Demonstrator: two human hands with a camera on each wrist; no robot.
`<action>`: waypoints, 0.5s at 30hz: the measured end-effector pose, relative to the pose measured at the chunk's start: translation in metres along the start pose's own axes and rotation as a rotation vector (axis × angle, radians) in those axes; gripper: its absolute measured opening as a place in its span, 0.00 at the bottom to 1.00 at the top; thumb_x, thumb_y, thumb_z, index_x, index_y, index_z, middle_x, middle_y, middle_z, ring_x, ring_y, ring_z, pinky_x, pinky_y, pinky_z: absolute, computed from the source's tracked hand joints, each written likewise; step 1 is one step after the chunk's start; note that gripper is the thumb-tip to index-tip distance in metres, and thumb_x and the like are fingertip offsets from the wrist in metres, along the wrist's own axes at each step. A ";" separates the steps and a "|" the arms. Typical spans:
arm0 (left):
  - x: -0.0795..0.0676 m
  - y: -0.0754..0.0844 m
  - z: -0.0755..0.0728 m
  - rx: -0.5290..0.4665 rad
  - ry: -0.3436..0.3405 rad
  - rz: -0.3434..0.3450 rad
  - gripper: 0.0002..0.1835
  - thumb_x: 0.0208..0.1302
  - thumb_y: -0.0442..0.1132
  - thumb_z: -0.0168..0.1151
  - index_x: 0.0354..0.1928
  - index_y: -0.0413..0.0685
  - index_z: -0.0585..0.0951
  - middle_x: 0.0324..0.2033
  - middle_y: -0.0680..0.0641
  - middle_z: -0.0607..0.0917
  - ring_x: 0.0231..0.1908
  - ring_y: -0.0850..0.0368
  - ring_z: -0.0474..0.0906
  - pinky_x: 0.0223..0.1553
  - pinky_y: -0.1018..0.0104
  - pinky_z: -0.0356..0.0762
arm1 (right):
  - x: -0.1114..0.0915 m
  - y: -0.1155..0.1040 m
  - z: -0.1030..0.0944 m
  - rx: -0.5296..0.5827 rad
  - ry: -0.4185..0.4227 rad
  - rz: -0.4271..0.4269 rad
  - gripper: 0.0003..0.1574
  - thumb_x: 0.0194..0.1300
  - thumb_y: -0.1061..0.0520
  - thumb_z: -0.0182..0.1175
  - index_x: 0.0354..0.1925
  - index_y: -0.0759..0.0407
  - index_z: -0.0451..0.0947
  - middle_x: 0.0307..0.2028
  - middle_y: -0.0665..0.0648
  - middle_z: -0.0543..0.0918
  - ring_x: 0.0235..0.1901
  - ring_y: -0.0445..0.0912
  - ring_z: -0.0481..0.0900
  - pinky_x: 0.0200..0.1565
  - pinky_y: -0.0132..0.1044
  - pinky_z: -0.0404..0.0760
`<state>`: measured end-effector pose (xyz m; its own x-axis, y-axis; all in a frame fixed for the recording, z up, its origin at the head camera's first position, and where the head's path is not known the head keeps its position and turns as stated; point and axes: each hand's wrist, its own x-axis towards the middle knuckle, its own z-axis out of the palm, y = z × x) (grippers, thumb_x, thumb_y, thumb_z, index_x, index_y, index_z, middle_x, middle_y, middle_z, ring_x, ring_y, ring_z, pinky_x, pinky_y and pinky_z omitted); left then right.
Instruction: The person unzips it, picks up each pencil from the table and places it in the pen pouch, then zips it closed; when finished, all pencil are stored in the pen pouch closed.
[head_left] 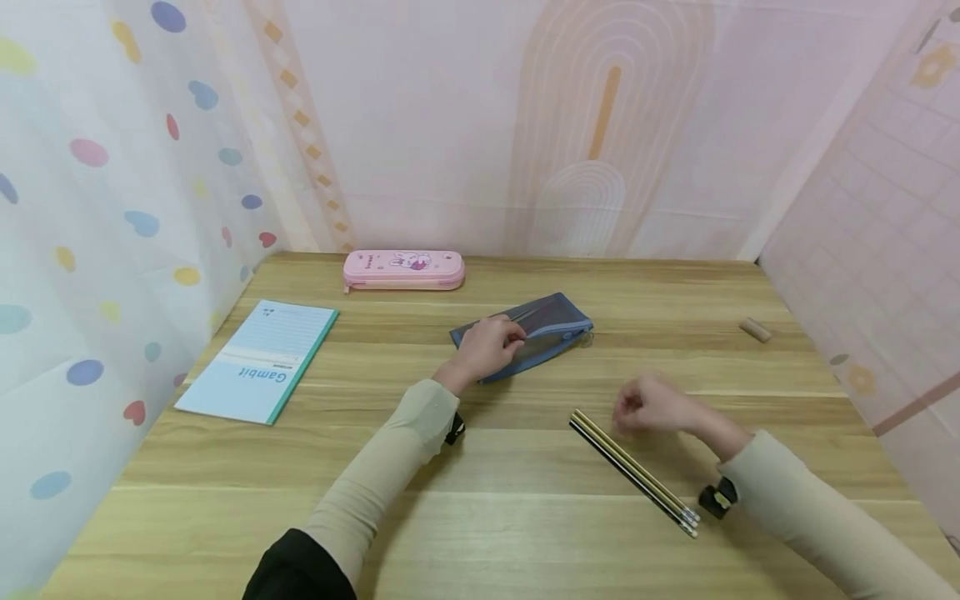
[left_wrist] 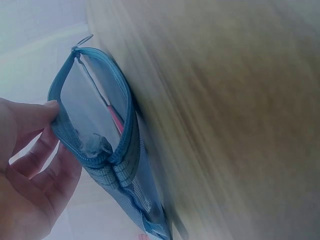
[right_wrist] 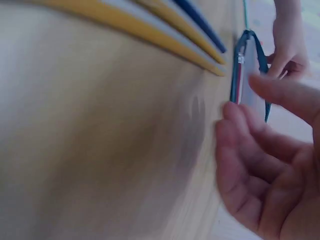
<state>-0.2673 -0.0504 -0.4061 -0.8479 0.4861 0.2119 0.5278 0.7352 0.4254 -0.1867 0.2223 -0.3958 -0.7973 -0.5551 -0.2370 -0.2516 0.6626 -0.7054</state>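
Nearest, just beside the right hand (head_left: pixel 656 406) and on its near side, 3 pencils (head_left: pixel 633 471) lie together on the bench (head_left: pixel 495 525), outside the pouch. The right hand is over the bench with thumb and fingers moderately apart, fingers loosely curved, holding nothing.

Farther on, the left hand (head_left: pixel 486 346) pinches the rim of the blue mesh pouch (head_left: pixel 553 318) between thumb and fingers. The pouch is unzipped and its mouth stands apart; a slim item with a pink part (left_wrist: pixel 115 119) appears to be inside, though what it is I cannot tell. So the opening looks done, while the 3 pencils are not yet in.

A notebook (head_left: pixel 258 362) lies left of the left hand, and a small brown cylinder (head_left: pixel 755 330) beyond the right hand. Farthest, past the left hand, sits a closed pink case (head_left: pixel 405 269).
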 end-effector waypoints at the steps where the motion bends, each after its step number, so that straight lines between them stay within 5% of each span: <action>1: 0.000 0.000 0.000 0.000 0.000 0.001 0.09 0.58 0.39 0.57 0.37 0.46 0.83 0.32 0.51 0.81 0.30 0.60 0.77 0.30 0.68 0.75 | -0.007 0.002 0.001 -0.023 -0.031 -0.005 0.04 0.50 0.61 0.61 0.23 0.63 0.78 0.20 0.52 0.80 0.18 0.35 0.70 0.21 0.27 0.71; 5: 0.000 -0.001 0.001 0.004 -0.002 -0.004 0.09 0.58 0.39 0.57 0.37 0.47 0.83 0.32 0.51 0.81 0.29 0.61 0.77 0.30 0.69 0.74 | -0.028 0.003 0.009 -0.060 -0.115 0.034 0.11 0.47 0.54 0.66 0.19 0.58 0.76 0.16 0.46 0.75 0.15 0.34 0.66 0.18 0.25 0.65; 15: 0.000 0.001 -0.002 -0.007 -0.018 -0.018 0.09 0.59 0.39 0.57 0.38 0.46 0.83 0.32 0.51 0.81 0.29 0.61 0.76 0.30 0.69 0.74 | -0.050 0.001 0.019 -0.076 -0.081 0.056 0.16 0.46 0.53 0.67 0.12 0.58 0.73 0.11 0.42 0.66 0.12 0.33 0.59 0.16 0.24 0.57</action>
<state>-0.2667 -0.0509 -0.4040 -0.8560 0.4813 0.1884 0.5122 0.7405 0.4351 -0.1364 0.2412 -0.3976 -0.7648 -0.5534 -0.3300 -0.2516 0.7280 -0.6378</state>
